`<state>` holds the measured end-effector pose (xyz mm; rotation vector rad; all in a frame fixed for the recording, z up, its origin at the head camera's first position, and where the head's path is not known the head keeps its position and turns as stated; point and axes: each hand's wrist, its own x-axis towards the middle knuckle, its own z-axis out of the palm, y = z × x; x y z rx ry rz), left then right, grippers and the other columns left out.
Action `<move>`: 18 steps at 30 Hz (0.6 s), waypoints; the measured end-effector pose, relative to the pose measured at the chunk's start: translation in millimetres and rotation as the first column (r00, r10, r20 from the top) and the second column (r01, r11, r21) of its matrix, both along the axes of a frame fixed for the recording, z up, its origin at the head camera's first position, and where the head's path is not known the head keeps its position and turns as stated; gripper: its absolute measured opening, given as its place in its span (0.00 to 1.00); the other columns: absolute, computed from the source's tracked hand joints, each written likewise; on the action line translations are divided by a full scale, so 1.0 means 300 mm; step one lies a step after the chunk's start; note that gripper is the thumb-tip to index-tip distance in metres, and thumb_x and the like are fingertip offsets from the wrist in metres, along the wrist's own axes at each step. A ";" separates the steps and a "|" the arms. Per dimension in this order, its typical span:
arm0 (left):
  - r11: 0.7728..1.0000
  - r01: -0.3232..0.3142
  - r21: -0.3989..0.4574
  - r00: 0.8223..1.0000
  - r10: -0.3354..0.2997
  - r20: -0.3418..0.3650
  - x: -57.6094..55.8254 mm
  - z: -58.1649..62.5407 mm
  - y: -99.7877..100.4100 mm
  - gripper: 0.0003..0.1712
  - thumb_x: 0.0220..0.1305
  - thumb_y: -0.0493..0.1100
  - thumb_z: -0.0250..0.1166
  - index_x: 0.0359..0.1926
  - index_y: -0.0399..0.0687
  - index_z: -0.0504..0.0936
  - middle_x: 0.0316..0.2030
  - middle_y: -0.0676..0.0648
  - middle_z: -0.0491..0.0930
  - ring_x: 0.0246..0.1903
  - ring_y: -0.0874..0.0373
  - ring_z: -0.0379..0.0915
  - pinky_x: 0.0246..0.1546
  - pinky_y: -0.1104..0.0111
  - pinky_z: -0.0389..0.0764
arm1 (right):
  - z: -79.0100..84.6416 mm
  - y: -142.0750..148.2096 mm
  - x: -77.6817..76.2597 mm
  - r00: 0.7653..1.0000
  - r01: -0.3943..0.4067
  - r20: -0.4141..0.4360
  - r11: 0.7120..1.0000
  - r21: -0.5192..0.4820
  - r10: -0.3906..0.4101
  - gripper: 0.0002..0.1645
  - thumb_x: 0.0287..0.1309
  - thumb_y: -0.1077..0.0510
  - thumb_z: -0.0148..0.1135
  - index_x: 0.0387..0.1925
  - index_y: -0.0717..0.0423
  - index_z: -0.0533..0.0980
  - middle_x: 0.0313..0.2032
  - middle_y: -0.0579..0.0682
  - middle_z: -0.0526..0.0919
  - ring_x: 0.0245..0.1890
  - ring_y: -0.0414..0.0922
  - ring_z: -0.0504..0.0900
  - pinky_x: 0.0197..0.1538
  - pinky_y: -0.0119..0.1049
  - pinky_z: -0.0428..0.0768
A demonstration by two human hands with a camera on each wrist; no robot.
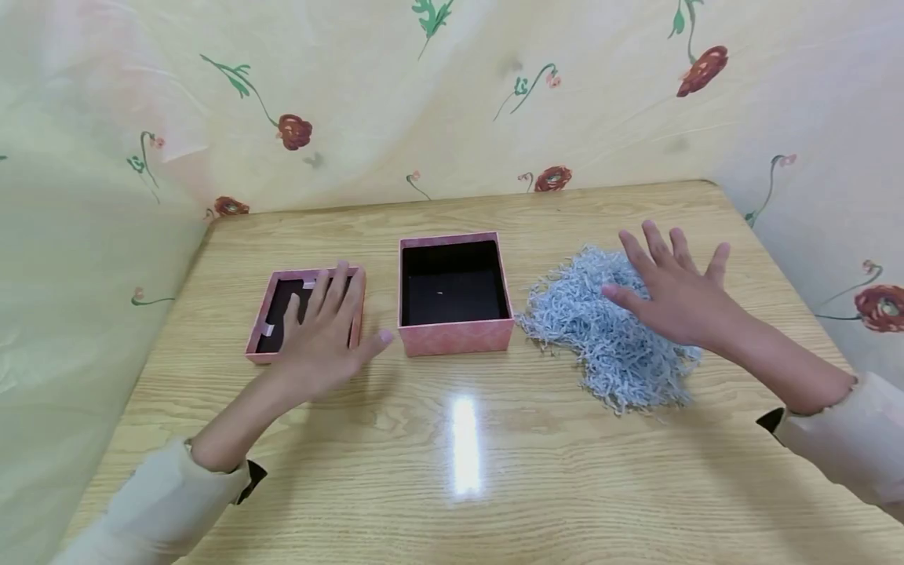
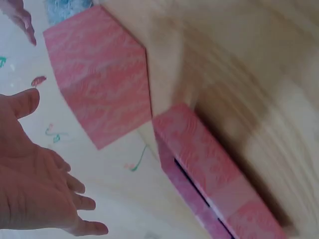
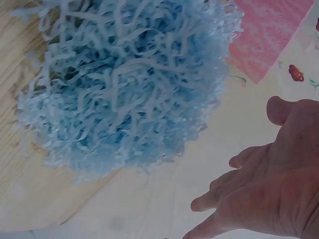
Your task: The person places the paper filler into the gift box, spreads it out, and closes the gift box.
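Note:
A pink box (image 1: pixel 457 340) with a black interior stands in the middle of the table, a small pale speck on its floor. To its left lies a shallower pink lid (image 1: pixel 261 357), dark inside with small white tabs. My left hand (image 1: pixel 321 337) is spread over the lid, hiding part of it in the head view; the left wrist view shows the hand (image 2: pixel 35 179) raised and holding nothing. Right of the box is a loose heap of light blue shredded paper (image 1: pixel 600 329). Above it my right hand (image 1: pixel 681 298) hovers with fingers fanned out and nothing held.
The wooden table (image 1: pixel 381 486) carries a bright light reflection near its front. A cream cloth with printed red flowers (image 1: pixel 367 102) hangs behind the table and along both sides. Stray paper shreds lie around the heap, close to the box's right wall.

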<state>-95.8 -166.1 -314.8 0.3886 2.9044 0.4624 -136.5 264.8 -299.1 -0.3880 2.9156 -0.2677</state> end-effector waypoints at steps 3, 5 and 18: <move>0.999 -0.004 0.034 1.000 0.004 -0.018 0.011 -0.013 0.017 0.53 0.64 0.73 0.47 0.74 0.61 0.26 0.74 0.54 0.20 0.72 0.50 0.14 0.64 0.38 0.24 | -0.008 0.016 -0.009 1.000 0.012 -0.004 1.000 0.005 -0.012 0.50 0.68 0.30 0.37 0.75 0.50 0.30 0.72 0.61 0.22 0.68 0.68 0.21 0.51 0.70 0.09; 0.999 -0.003 0.054 1.000 0.005 -0.026 0.017 -0.014 0.024 0.54 0.64 0.73 0.48 0.74 0.61 0.26 0.74 0.55 0.21 0.73 0.50 0.15 0.65 0.38 0.25 | -0.009 0.023 -0.014 1.000 0.018 -0.007 1.000 0.010 -0.018 0.50 0.68 0.30 0.37 0.75 0.50 0.31 0.72 0.62 0.23 0.68 0.69 0.22 0.51 0.70 0.10; 0.988 -0.009 0.155 0.999 0.016 -0.049 0.015 0.003 0.045 0.55 0.62 0.70 0.54 0.76 0.56 0.33 0.76 0.47 0.30 0.73 0.44 0.21 0.66 0.38 0.31 | -0.021 0.072 -0.036 0.999 0.048 -0.005 0.999 -0.004 -0.048 0.53 0.68 0.30 0.39 0.75 0.56 0.31 0.71 0.68 0.25 0.67 0.76 0.41 0.56 0.79 0.31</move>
